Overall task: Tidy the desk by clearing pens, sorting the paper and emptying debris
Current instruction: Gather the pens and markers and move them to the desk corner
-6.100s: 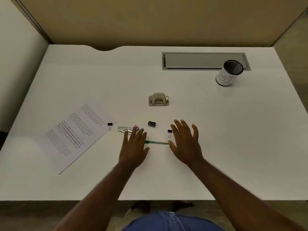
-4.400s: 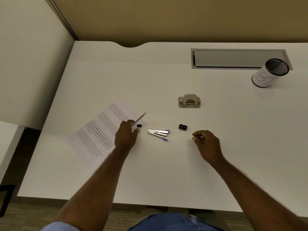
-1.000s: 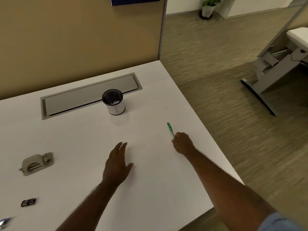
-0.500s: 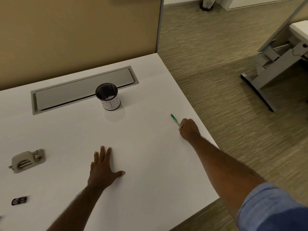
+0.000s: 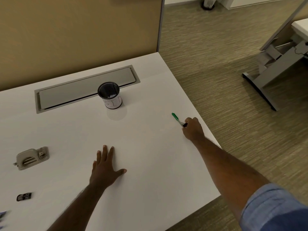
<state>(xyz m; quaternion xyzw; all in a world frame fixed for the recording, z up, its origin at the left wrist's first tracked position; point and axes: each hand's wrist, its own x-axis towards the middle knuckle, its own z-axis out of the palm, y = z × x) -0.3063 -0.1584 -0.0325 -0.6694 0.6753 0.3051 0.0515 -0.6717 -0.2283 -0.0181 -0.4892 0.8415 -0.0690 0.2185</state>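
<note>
Head view: the right hand (image 5: pixel 193 130) pinches a green pen (image 5: pixel 176 118) and a small black clip (image 5: pixel 184 125) near the tabletop (image 5: pixel 150 155) edge. The left hand (image 5: pixel 105 170) lies flat, fingers spread. A mesh cup (image 5: pixel 110 95) stands behind.

Head-worn view, down over desk (image 5: pixel 150 147)

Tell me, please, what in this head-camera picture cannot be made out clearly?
- Head view: the right hand hides the lower end of the green pen and most of a small black clip.
- What lies inside the mesh cup is too small to identify.
- The object at the lower left edge is cut off and blurred.
</note>
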